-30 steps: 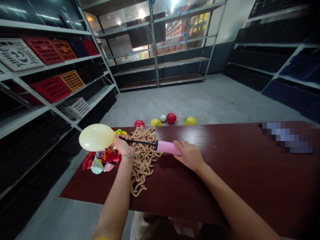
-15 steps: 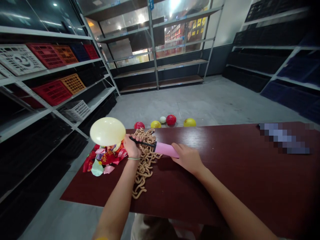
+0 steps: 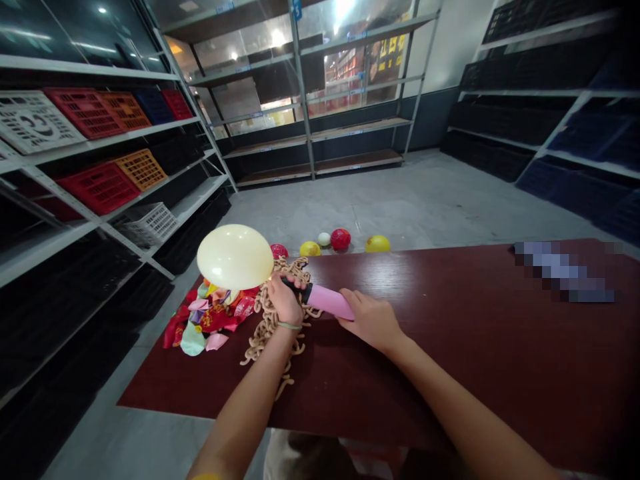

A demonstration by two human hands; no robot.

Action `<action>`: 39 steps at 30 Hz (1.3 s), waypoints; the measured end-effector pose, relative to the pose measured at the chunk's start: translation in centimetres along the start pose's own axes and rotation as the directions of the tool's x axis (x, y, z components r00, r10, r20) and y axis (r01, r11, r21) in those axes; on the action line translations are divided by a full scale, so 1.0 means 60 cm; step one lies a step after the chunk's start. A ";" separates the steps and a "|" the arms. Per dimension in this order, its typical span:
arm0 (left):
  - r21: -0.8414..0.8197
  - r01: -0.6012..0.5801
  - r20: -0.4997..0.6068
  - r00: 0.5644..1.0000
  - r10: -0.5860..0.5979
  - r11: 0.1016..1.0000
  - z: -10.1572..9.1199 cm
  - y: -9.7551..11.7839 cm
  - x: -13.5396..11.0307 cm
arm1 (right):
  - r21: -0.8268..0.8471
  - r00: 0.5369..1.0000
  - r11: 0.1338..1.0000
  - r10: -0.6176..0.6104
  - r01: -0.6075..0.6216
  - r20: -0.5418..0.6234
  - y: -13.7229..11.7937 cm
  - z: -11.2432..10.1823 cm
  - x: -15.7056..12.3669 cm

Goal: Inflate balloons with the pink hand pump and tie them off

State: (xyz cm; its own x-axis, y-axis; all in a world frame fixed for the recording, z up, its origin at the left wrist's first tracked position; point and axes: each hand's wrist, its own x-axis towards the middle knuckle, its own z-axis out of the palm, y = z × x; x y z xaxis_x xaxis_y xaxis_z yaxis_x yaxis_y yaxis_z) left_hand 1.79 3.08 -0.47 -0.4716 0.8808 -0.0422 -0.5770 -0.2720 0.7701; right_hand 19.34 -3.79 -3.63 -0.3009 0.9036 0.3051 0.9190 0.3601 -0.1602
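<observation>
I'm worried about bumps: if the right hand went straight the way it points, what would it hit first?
Probably the left hand, at the black end of the pink pump, though depth is unclear.

Pink pump in left fingers and right fingers, pale balloon beside the left.

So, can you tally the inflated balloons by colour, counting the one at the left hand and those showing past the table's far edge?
Cream balloon, at the left hand: 1
Red balloons: 2
Yellow balloons: 2
Whitish balloon: 1
Total: 6
</observation>
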 end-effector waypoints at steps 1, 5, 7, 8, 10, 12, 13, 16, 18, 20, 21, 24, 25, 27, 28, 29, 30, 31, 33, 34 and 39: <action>0.009 0.015 0.015 1.000 -0.015 1.000 0.002 -0.001 0.002 | 0.009 1.000 1.000 -0.003 0.003 -0.001 0.004 0.001 0.001; -0.020 0.020 -0.027 0.999 -0.021 1.000 -0.018 0.025 0.041 | -0.023 0.998 0.998 -0.055 0.054 -0.026 0.033 -0.001 0.005; -0.051 -0.026 -0.073 0.997 0.023 0.998 -0.038 0.048 0.066 | -0.053 0.996 0.995 -0.084 0.082 -0.042 0.048 -0.003 0.007; -0.059 -0.056 -0.097 0.994 0.050 0.997 -0.048 0.059 0.076 | -0.064 0.994 0.994 -0.097 0.094 -0.048 0.053 -0.004 0.008; -0.064 -0.105 -0.145 0.985 0.095 0.992 -0.063 0.074 0.089 | -0.072 0.992 0.992 -0.110 0.106 -0.055 0.058 -0.003 0.009; -0.070 -0.122 -0.187 0.976 0.108 0.990 -0.066 0.078 0.087 | -0.068 0.993 0.993 -0.104 0.100 -0.052 0.055 -0.001 0.009; -0.076 -0.118 -0.195 0.975 0.102 0.990 -0.062 0.074 0.080 | -0.065 0.994 0.993 -0.097 0.094 -0.049 0.051 0.001 0.008; -0.091 -0.071 -0.142 0.988 0.057 0.993 -0.035 0.047 0.042 | -0.055 0.996 0.996 -0.068 0.065 -0.051 0.034 0.004 0.004; -0.080 -0.031 -0.069 0.997 0.026 0.996 -0.014 0.025 0.015 | -0.034 0.997 0.999 -0.035 0.033 -0.063 0.022 0.005 0.001; -0.051 0.000 -0.030 1.000 -0.002 0.999 -0.001 0.008 -0.002 | -0.008 0.998 1.000 -0.014 0.014 -0.065 0.014 0.006 0.001; -0.034 0.012 -0.019 1.000 -0.013 0.999 0.002 0.003 -0.005 | 0.001 0.998 1.000 -0.016 0.016 -0.061 0.011 0.006 0.001; -0.011 0.024 -0.008 1.000 -0.024 1.000 -0.005 0.011 0.004 | -0.002 0.998 0.999 -0.047 0.047 -0.044 0.015 0.006 0.005; -0.018 0.013 -0.016 1.000 -0.013 1.000 -0.011 0.019 0.011 | -0.009 0.997 0.998 -0.064 0.063 -0.040 0.020 0.005 0.007; -0.046 -0.027 -0.052 0.998 0.024 0.999 -0.026 0.041 0.030 | -0.032 0.994 0.995 -0.097 0.096 -0.040 0.034 0.002 0.008; -0.055 -0.049 -0.073 0.996 0.045 0.997 -0.034 0.052 0.040 | -0.046 0.993 0.993 -0.111 0.109 -0.045 0.042 0.000 0.009; -0.059 -0.071 -0.091 0.994 0.066 0.996 -0.042 0.063 0.049 | -0.061 0.991 0.991 -0.121 0.118 -0.052 0.049 -0.003 0.009; -0.059 -0.091 -0.104 0.991 0.085 0.994 -0.049 0.073 0.058 | -0.075 0.990 0.990 -0.126 0.122 -0.060 0.055 -0.005 0.009; -0.059 -0.110 -0.113 0.988 0.103 0.992 -0.056 0.080 0.066 | -0.088 0.989 0.988 -0.131 0.125 -0.068 0.059 -0.007 0.008; -0.061 -0.138 -0.122 0.984 0.129 0.989 -0.064 0.084 0.074 | -0.107 0.986 0.985 -0.148 0.139 -0.080 0.060 -0.009 0.007; -0.064 -0.146 -0.126 0.983 0.137 0.987 -0.066 0.081 0.074 | -0.115 0.984 0.982 -0.159 0.149 -0.083 0.058 -0.009 0.006; -0.050 -0.119 -0.068 0.991 0.115 0.992 -0.038 0.030 0.029 | -0.092 0.989 0.988 -0.128 0.121 -0.076 0.026 0.000 0.000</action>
State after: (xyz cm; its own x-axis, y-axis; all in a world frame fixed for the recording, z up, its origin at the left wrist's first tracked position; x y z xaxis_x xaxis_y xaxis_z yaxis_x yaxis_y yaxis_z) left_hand -1.59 3.24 -0.63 -0.5792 0.8152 0.0038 -0.5493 -0.3938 0.7370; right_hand 20.76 -3.25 -3.86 -0.3959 0.8298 0.3933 0.8955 0.4437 -0.0347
